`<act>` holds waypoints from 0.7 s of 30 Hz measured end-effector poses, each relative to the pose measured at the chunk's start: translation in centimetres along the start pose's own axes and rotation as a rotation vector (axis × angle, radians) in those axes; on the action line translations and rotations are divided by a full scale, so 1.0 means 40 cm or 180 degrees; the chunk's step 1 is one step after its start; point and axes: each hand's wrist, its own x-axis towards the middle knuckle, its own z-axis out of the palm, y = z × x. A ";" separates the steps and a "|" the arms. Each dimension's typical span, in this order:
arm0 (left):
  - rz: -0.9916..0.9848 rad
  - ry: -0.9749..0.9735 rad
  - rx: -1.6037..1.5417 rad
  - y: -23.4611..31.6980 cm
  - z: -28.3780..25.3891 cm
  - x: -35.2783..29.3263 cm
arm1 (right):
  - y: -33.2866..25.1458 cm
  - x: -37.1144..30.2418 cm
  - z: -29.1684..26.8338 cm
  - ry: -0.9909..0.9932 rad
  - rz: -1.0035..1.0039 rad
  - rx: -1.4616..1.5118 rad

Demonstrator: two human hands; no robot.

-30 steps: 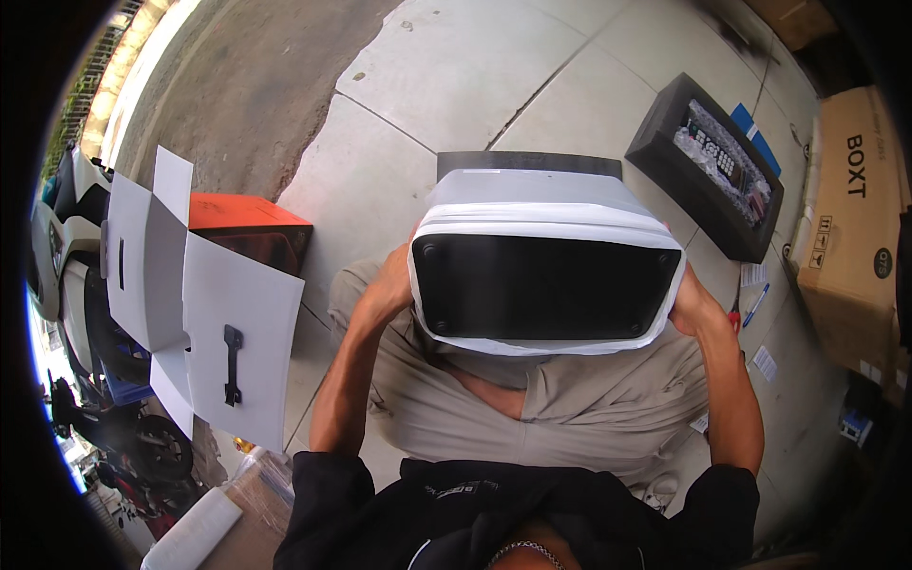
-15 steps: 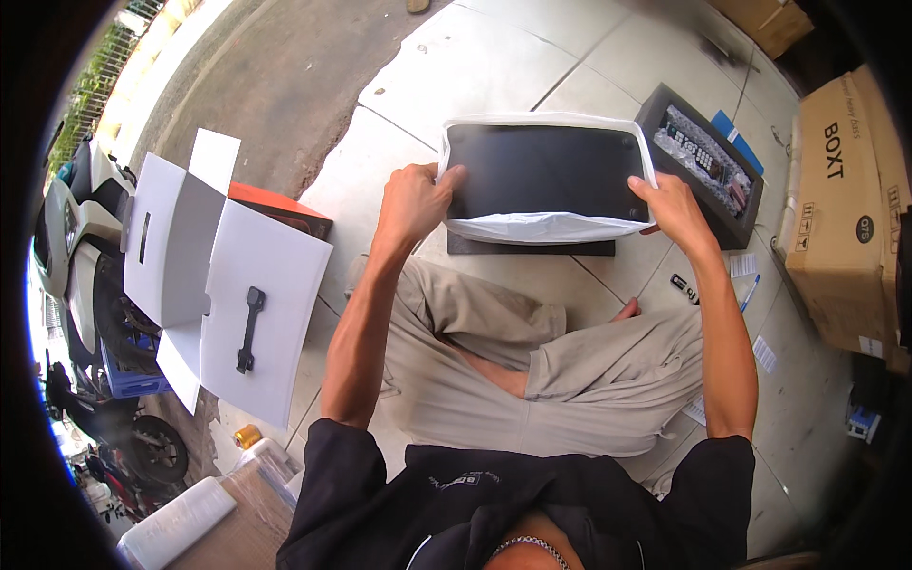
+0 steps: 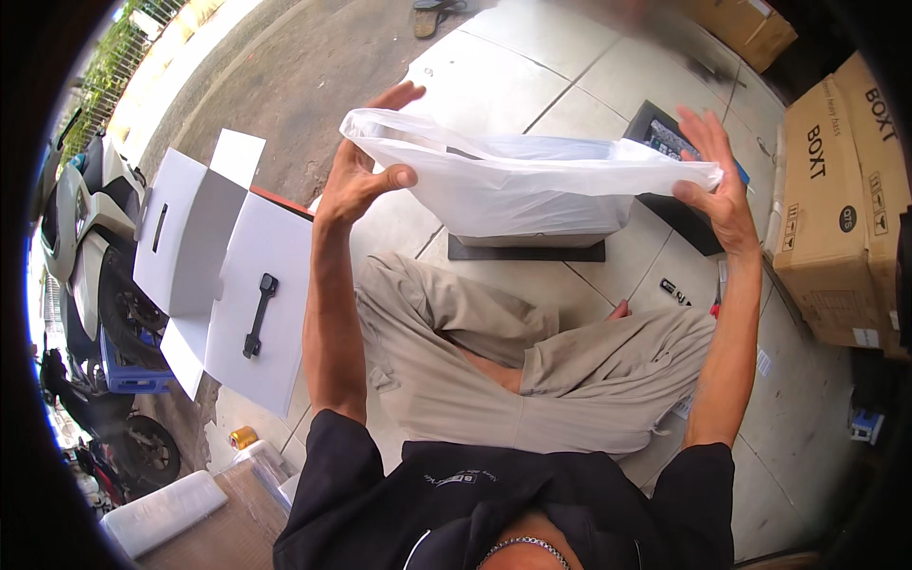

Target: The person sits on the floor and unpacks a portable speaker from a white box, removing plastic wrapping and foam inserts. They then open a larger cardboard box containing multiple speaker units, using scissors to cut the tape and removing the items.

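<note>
A white plastic bag stands in front of my crossed legs, its mouth pulled wide and drawn up between my hands. My left hand has the bag's left edge between its outspread fingers and its thumb. At the opposite corner, my right hand pinches the rim near the thumb, its other fingers pointing up and slightly blurred. Most of the dark flat-topped thing inside is hidden by the bag's front wall. Beneath the bag lies a dark flat piece on the tiles.
On the left stands an opened white carton with a black handle. Brown cartons stack at the right. A dark tray with wrapped items sits behind my right hand. Motorbikes are parked far left; sandals lie at the top.
My hands have moved apart and the fingers have spread. The bag's rim is raised and stretched wider, so its front wall now covers the dark top that showed before.
</note>
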 end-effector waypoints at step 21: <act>-0.1102 -0.2009 0.1612 -0.118 0.153 0.107 | -0.042 0.088 0.144 -0.1077 -0.0177 -0.2844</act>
